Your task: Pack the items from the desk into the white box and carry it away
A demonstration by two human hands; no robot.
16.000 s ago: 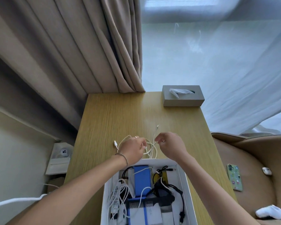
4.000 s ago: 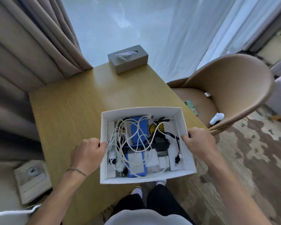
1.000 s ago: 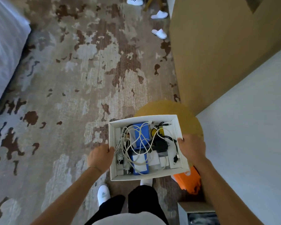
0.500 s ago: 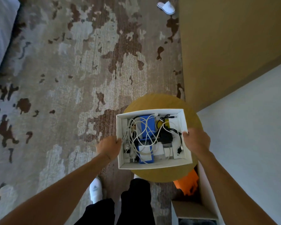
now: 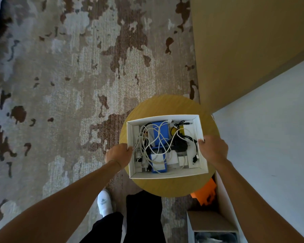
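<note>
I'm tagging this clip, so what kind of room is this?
Probably a hotel room or bedroom: patterned carpet, a small round wooden side table under the white box, and a slippered foot.

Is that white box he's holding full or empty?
Full: the white box holds tangled white cables, blue items and black cords.

white box (image 5: pixel 166 174) open-top, sitting level over a round wooden table | stuffed with tangled white cables (image 5: pixel 153 137), black cords (image 5: pixel 182 146), blue flat things (image 5: pixel 159 132), small white adapters | gripped on both short sides
</note>
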